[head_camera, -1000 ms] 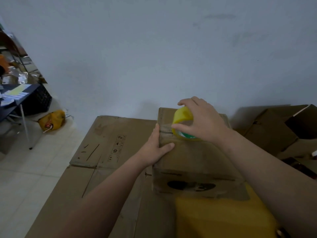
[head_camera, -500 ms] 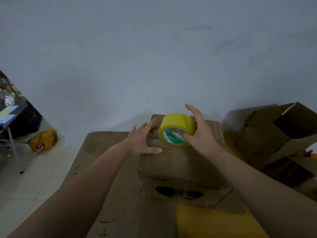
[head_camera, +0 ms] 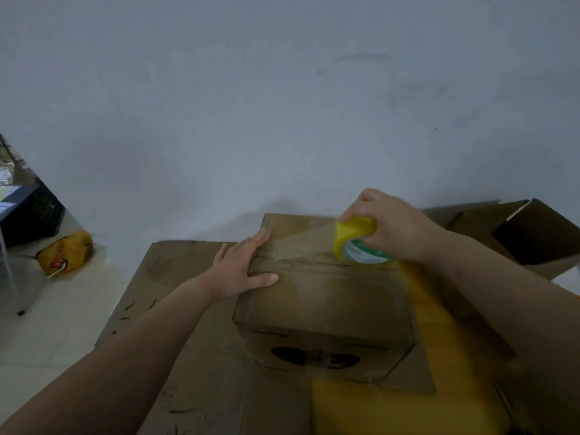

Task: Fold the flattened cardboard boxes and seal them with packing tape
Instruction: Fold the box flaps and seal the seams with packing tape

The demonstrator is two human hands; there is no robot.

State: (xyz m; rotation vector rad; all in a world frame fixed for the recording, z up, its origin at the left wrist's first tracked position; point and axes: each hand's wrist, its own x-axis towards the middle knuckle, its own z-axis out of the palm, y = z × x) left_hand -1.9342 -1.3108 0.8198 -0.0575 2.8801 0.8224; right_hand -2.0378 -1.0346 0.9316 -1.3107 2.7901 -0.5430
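Cardboard box [head_camera: 323,296], folded up with top flaps closed, standing on a flattened cardboard sheet [head_camera: 175,277] laid over the tiled floor [head_camera: 47,324], close to the wall [head_camera: 282,105]. Brown, scuffed, soft at the edges; dark oval print on the near side; seam between the flaps running left to right across the top. Likely light and hollow, so apt to slide or dent under a hard push; probably stiffest along edges and corners, weakest mid-flap. Best held by pressing down flat near one end of the seam, or steadied at a top edge, not squeezed at the sides.

Left grip [head_camera: 241,268] spread flat, fingers straight over the left end of the top, thumb along the near flap, pressing down. Right grip [head_camera: 392,224] curled round a yellow tape roll [head_camera: 357,240], pinching it from above at the right end of the seam, roll touching the box top. Faint glossy band seemingly stretched from roll toward the left edge; too dim to be sure. Tape likely thin, sticky, prone to wrinkle; better kept taut.

Off to the right, an open box [head_camera: 533,233]; far left on the floor, a yellow bag [head_camera: 66,252].
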